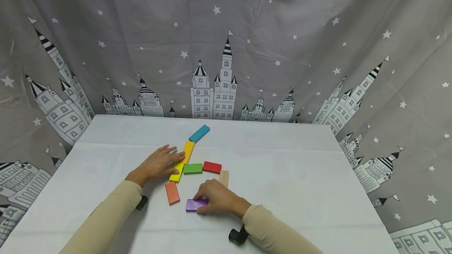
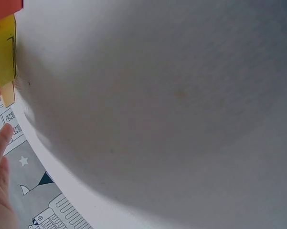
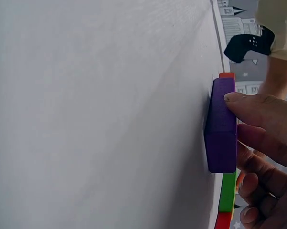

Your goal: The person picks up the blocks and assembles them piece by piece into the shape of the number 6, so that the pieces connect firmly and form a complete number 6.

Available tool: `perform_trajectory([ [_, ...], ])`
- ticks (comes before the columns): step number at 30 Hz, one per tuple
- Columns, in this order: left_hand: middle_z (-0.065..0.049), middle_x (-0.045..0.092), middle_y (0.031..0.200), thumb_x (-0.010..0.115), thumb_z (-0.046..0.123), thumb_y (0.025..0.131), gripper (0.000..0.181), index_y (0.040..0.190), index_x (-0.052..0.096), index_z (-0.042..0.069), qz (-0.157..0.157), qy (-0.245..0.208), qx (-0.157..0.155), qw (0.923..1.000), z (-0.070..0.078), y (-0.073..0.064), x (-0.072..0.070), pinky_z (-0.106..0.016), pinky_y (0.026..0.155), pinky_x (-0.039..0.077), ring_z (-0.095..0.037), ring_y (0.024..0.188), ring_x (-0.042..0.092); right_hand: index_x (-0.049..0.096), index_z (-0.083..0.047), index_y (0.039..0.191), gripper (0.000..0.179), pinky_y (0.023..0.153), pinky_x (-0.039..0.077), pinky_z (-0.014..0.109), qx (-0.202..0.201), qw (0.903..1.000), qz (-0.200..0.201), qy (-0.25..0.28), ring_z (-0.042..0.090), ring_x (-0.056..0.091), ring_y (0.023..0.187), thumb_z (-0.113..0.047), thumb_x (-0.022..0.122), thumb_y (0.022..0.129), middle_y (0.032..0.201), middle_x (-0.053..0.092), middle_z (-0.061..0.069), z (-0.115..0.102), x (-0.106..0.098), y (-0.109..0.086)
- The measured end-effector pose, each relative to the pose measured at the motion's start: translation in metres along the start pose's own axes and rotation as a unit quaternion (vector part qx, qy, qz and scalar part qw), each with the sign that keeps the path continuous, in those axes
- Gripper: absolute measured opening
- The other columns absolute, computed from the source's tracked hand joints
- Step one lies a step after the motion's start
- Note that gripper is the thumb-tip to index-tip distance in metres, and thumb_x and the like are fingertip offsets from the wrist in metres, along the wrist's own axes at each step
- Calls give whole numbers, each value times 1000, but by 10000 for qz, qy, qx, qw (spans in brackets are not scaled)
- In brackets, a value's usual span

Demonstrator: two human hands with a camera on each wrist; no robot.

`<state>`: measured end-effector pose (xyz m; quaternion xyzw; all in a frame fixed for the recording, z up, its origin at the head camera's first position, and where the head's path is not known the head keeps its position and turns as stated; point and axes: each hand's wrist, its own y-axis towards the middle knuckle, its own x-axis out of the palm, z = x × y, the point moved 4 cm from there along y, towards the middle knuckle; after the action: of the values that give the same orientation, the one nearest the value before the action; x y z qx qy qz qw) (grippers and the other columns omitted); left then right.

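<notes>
My right hand [image 1: 220,198] pinches a purple block [image 1: 192,205] at its right part, low over the white table. In the right wrist view the thumb lies along one side of the purple block [image 3: 221,129], with a fingertip across from it. My left hand [image 1: 159,164] spreads its fingers at two yellow blocks laid end to end; a fingertip touches the far yellow block [image 1: 189,151], and the thumb rests at the near yellow block [image 1: 176,172]. An orange block [image 1: 172,193] lies just below the yellow pair. A green block [image 1: 193,169] branches off to their right.
A blue block [image 1: 199,133] continues the row beyond the yellow pair. The red block [image 1: 212,167] meets the green one's right end, and a plain wooden block [image 1: 224,178] sits partly behind my right hand. A grey castle-print curtain [image 1: 254,19] hangs behind the white table [image 1: 300,187].
</notes>
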<state>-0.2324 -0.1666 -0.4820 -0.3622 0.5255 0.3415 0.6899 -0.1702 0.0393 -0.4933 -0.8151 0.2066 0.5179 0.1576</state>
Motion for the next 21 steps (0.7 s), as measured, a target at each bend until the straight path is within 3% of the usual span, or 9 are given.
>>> perform_trajectory([
  [7, -8, 51, 142, 68, 40, 86, 65, 140, 51, 9, -7, -13, -34, 10000, -1, 1, 1, -57, 115, 14, -39, 137, 34, 74, -19, 110, 32, 82, 38, 15, -194, 9998, 7, -106, -2, 50, 87, -34, 77, 82, 98, 66, -13, -8, 2, 5],
  [21, -9, 53, 141, 69, 39, 85, 64, 139, 52, 9, 114, -100, -45, 9999, -1, 0, 2, -57, 114, 15, -41, 136, 36, 73, -20, 112, 33, 87, 39, 15, -195, 9997, -70, -137, -2, 52, 90, -35, 76, 83, 100, 66, -13, -18, 5, 14],
])
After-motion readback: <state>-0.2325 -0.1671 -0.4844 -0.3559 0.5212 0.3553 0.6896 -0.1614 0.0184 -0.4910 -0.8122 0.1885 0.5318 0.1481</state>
